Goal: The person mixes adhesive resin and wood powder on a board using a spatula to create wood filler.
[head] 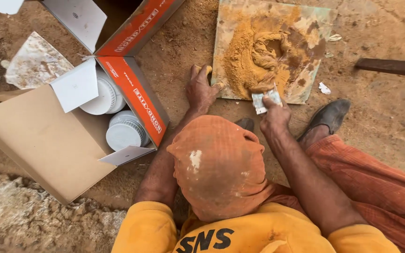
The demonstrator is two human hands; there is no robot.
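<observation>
While right hand (273,112) grips a small flat scraper (266,99) at yellow-brown paste (258,56) on a square board (315,28) | left hand (201,89) lies open, fingers on the board's edge | at 9 o'clock, open cardboard box (48,145), orange-red flap (141,100), holds white lidded tubs (125,131).

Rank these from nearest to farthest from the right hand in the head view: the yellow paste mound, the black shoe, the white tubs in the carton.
From the right hand:
1. Yellow paste mound, just beyond it on the board.
2. Black shoe, to its right.
3. White tubs, far left in the carton.
</observation>
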